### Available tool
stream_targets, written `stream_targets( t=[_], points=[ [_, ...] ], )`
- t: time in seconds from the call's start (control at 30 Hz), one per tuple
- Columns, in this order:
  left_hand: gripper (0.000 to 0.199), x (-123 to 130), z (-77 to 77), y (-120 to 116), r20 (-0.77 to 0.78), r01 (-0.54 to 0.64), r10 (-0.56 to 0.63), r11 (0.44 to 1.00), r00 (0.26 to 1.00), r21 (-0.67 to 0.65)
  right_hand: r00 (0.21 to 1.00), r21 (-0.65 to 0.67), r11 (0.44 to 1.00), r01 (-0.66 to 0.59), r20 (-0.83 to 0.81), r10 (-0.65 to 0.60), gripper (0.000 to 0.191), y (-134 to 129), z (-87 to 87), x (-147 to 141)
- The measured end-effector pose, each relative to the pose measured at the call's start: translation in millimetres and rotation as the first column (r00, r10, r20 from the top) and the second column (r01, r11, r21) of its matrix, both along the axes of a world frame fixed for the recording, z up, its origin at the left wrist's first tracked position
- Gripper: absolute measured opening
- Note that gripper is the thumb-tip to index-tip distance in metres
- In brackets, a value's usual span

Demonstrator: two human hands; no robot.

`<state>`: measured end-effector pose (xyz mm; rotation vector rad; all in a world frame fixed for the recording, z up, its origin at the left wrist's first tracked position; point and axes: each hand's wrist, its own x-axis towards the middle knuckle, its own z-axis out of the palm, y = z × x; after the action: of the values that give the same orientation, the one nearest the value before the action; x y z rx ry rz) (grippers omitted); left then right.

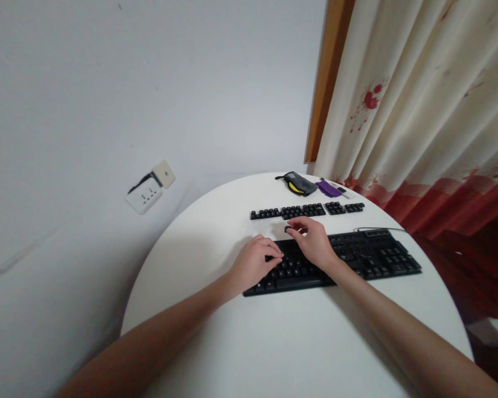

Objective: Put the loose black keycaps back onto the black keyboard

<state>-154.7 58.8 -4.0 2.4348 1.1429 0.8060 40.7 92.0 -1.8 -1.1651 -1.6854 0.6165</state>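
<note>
Bare arms [157, 342] reached mid-frame, where the right hand [313, 239] pinched a tiny black plastic key [287, 229], likely light, hard and slippery, best held by its sides, and the left hand [255, 261], grip unclear, curled over a long black plastic keyboard [373, 260].

A room in a home, most likely

The curtain [415, 110] says it best: cream cloth with red, blossom-like splashes and a deep red band low down, hanging in full folds beside a strip of brown wood [328, 83]. That is household decoration rather than workshop fitting. The wall [149, 83] is plain and pale, lightly scuffed, with a white socket [144, 196] and a smaller cream plate [165, 173] at its corner. The table [232, 342] is round and white, close to the wall; the floor [452, 257] is dark reddish brown. The keyboard [382, 257] would suit a home or an office. Which room this is cannot be told.
</note>
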Motion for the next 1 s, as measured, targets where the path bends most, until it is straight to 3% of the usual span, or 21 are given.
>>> stream_targets(
  t=[0.17,0.43,0.73,1.0],
  points=[
    [0.011,0.9,5.4,-1.6,-0.049,0.008,-0.008,1.000,0.999,0.006,0.985,-0.069,0.990,-0.126,0.108,0.133,0.002,-23.1,4.5,8.3],
    [0.015,2.6,14.4,-4.8,-0.031,0.032,-0.033,0.999,0.999,-0.030,0.954,-0.022,0.974,-0.224,0.200,0.224,0.009,-39.5,-5.1,13.7],
    [0.018,3.9,10.4,-3.5,-0.005,0.050,-0.050,0.999,0.999,-0.010,0.893,0.044,0.967,-0.249,0.397,0.212,0.010,-45.1,-0.4,12.7],
    [0.017,8.5,15.5,-14.4,-0.132,0.036,-0.026,0.996,0.991,0.077,0.836,0.082,0.966,-0.246,0.523,0.169,0.011,-50.9,7.9,10.8]
  ],
)
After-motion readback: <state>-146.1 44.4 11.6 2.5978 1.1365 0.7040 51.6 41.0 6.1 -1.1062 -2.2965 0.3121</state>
